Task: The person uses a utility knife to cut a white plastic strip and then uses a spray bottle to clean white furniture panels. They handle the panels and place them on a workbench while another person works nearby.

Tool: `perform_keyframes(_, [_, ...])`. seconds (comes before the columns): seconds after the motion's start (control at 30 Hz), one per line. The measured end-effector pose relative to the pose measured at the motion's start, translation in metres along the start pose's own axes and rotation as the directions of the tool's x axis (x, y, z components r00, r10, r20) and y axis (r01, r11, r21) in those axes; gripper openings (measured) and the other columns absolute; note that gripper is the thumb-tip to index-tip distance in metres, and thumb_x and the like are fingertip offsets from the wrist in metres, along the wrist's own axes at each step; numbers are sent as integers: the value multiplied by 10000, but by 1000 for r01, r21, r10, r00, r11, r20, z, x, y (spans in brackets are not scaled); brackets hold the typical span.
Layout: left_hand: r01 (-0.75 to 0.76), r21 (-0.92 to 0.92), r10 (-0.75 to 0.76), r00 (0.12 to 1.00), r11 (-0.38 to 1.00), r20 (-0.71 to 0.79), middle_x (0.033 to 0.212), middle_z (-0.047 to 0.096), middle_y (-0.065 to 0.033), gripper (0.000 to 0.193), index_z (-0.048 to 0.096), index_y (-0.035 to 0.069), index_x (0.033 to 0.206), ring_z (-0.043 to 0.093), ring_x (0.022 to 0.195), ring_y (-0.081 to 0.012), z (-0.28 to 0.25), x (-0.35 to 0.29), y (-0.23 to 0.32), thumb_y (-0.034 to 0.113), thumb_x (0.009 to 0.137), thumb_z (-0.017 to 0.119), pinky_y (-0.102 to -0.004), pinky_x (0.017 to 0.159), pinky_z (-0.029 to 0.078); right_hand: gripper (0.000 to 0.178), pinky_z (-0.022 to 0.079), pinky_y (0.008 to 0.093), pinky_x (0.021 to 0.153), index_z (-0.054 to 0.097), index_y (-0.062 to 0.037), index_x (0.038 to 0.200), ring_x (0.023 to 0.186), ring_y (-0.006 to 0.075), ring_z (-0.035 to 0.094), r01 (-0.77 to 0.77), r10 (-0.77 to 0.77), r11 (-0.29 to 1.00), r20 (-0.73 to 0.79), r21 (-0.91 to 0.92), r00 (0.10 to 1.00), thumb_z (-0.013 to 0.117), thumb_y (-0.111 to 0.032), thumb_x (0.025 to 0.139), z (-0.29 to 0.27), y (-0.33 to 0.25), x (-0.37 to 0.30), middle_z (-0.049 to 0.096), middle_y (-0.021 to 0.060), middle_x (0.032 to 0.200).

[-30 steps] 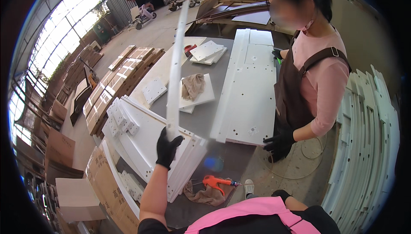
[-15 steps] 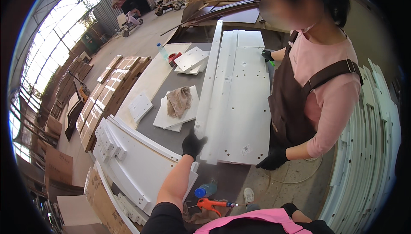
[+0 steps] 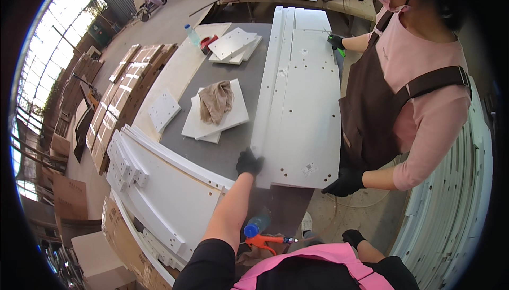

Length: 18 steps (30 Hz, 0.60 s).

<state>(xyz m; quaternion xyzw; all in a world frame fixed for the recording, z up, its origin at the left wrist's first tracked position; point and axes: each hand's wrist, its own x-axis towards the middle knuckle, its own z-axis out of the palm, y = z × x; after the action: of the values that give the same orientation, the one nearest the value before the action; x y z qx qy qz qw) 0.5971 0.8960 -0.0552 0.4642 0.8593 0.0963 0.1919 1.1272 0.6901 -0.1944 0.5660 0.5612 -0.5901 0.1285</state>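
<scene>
My left hand (image 3: 249, 162), in a black glove, is closed on the left edge of a long narrow white strip (image 3: 264, 125) near its close end. That strip lies along the left side of a wide white panel (image 3: 310, 125) with drilled holes. Low by my body, my black-gloved right hand (image 3: 352, 238) holds nothing visible, its fingers loosely apart. Opposite, a co-worker in a brown apron rests one gloved hand (image 3: 344, 182) at the panel's near right corner. Their other gloved hand (image 3: 335, 40) is at the far right edge, beside something green (image 3: 341, 52).
A cloth (image 3: 216, 101) lies on stacked white boards (image 3: 233, 117). An orange air gun (image 3: 263, 242) and a blue-capped bottle (image 3: 257, 226) are close to me. More white panels (image 3: 164, 200) lie left; a tall stack (image 3: 440, 184) stands right. Wrapped boards (image 3: 119, 99) sit beyond.
The narrow strip's far end has shifted right, lining up with the wide panel. My left hand stays at its near end. My right hand has come into sight, and the view has shifted.
</scene>
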Motion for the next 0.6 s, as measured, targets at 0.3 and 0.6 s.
perform_keyframes(0.3, [-40,166,8,982,985,187,1150,643,-164,662,560,69,1229,612,1087,-358,-14,15,-6,542,778,662,-455,897,498,148,441,326,493,576,-75,864,605,182,599,-270,283,872,31,408,959,560,-216,907,5,-27,-3,606,66,730])
perform_keyframes(0.6, [36,-211,36,944,977,327,1264,577,-250,852,382,14,1396,574,1157,-390,-9,0,-22,371,724,765,-427,962,478,115,415,314,478,560,-110,847,572,182,566,-111,100,945,50,306,994,578,-217,887,14,6,-13,582,51,707])
